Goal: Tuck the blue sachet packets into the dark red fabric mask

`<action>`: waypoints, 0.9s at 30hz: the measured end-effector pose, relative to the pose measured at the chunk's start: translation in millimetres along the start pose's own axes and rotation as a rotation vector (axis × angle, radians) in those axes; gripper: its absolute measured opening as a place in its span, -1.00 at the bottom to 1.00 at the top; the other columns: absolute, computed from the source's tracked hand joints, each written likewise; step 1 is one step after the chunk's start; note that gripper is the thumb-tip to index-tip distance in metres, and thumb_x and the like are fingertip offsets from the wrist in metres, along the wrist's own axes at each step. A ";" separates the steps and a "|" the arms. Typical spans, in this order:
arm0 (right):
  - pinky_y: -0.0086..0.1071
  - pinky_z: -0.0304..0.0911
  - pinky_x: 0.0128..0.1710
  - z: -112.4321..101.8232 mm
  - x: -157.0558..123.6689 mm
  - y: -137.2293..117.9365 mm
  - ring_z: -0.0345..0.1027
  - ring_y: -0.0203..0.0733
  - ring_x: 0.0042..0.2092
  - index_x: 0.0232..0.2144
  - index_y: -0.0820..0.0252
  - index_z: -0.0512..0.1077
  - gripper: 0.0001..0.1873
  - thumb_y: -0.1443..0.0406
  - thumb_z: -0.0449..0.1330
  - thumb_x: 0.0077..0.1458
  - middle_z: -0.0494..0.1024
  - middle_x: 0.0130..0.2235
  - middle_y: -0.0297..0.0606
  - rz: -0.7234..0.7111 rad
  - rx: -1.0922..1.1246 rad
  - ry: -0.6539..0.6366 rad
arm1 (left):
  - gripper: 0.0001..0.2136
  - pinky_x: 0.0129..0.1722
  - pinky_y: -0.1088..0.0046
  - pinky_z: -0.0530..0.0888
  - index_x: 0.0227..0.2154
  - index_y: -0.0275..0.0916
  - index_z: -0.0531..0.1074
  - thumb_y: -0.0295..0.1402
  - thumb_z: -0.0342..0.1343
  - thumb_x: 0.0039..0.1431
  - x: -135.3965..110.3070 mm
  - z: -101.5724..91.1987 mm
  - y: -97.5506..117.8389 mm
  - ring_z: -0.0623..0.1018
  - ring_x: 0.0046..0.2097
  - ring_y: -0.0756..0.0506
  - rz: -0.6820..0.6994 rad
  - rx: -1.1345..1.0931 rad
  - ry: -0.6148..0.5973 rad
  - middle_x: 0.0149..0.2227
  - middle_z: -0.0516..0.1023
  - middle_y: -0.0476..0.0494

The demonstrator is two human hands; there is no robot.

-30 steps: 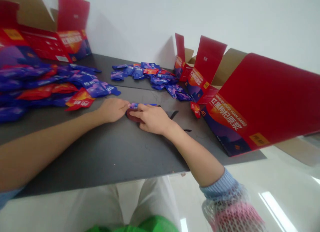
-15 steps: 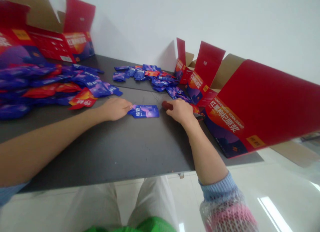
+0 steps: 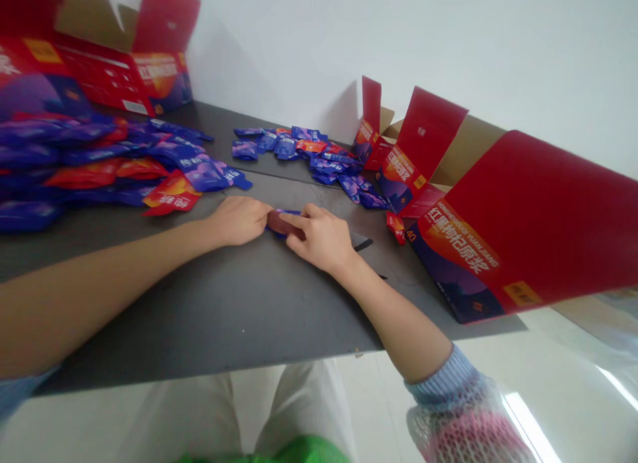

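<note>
A blue sachet (image 3: 290, 212) lies flat on the dark table (image 3: 224, 303) between my two hands and is mostly covered by them. My left hand (image 3: 239, 220) has curled fingers that press down on the sachet's left end. My right hand (image 3: 321, 240) is closed around a dark red rounded object (image 3: 280, 224) and holds it down on the sachet. I cannot tell what that object is.
A heap of blue and red sachets (image 3: 100, 164) covers the table's left side, and a smaller heap (image 3: 309, 151) lies at the back. A large red carton (image 3: 523, 230) lies open on the right, with a red sachet (image 3: 397, 226) beside it. Another open carton (image 3: 100, 71) stands at the back left.
Half a second ago my right hand was out by the red carton with the dark red object. It has come back left onto the blue sachet. My left hand stayed on the sachet.
</note>
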State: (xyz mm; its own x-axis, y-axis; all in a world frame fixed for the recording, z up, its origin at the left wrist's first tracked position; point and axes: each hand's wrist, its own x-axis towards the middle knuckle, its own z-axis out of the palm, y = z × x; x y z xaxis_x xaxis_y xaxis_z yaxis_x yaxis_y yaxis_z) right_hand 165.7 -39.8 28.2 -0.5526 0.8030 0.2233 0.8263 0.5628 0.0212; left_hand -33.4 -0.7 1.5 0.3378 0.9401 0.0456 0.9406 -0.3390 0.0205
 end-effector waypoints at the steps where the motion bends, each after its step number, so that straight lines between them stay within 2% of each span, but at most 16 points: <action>1: -0.32 0.29 -0.24 -0.2 1.5 2.2 0.41 -0.09 -0.07 0.15 -0.21 0.42 -0.55 0.13 0.05 0.23 0.50 -0.11 -0.24 0.033 -0.014 0.004 | -0.60 -0.27 0.32 0.36 -0.25 -0.19 0.56 -0.26 -0.23 0.30 0.3 -0.1 0.8 0.60 -0.15 -0.29 -0.006 0.017 0.002 -0.23 0.65 -0.25; 7: -0.28 0.31 -0.26 -3.2 6.3 17.3 0.47 -0.05 -0.16 -0.05 -0.14 0.56 -0.66 0.10 0.09 0.20 0.53 -0.15 -0.20 0.204 -0.063 -0.012 | -0.52 -0.28 0.32 0.35 -0.27 -0.20 0.54 -0.15 -0.30 0.36 1.1 -0.5 4.8 0.60 -0.17 -0.28 -0.001 0.058 -0.004 -0.27 0.63 -0.26; 13: -0.25 0.36 -0.26 -2.0 7.3 36.2 0.51 0.01 -0.16 -0.19 0.16 0.61 -0.64 0.14 0.08 0.19 0.58 -0.16 -0.04 0.400 -0.161 -0.020 | -0.49 -0.32 0.28 0.35 -0.21 -0.21 0.56 -0.15 -0.34 0.36 1.4 2.1 4.0 0.61 -0.15 -0.33 -0.006 0.074 0.003 -0.22 0.64 -0.31; 16: -0.28 0.37 -0.23 0.1 6.3 39.9 0.51 -0.02 -0.15 -0.20 0.23 0.59 -0.64 0.15 0.08 0.20 0.58 -0.16 0.01 0.451 -0.177 -0.028 | -0.48 -0.31 0.27 0.36 -0.19 -0.21 0.56 -0.16 -0.34 0.36 1.2 3.4 3.9 0.61 -0.14 -0.35 -0.009 0.085 0.002 -0.20 0.64 -0.33; 21: -0.27 0.38 -0.26 4.0 5.3 37.5 0.50 0.01 -0.12 -0.19 0.22 0.59 -0.68 0.21 0.10 0.18 0.56 -0.14 0.00 0.472 -0.174 -0.004 | -0.48 -0.30 0.23 0.37 -0.24 -0.24 0.55 -0.16 -0.34 0.35 0.2 4.0 3.6 0.61 -0.15 -0.37 -0.001 0.076 0.004 -0.21 0.64 -0.38; 27: -0.31 0.36 -0.29 7.1 2.5 36.2 0.45 -0.02 -0.11 -0.13 0.17 0.57 -0.67 0.21 0.04 0.25 0.53 -0.11 -0.02 0.369 -0.207 -0.015 | -0.50 -0.26 0.25 0.38 -0.26 -0.21 0.56 -0.17 -0.31 0.34 2.5 2.9 0.7 0.60 -0.13 -0.32 -0.007 0.061 -0.002 -0.18 0.64 -0.31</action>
State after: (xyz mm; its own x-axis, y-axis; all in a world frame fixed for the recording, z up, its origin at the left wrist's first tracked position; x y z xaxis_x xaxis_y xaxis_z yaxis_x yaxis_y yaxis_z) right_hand 193.5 -16.0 22.6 -0.2155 0.9471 0.2379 0.9727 0.1867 0.1378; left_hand -31.8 1.4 -1.3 0.3310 0.9426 0.0436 0.9433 -0.3294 -0.0398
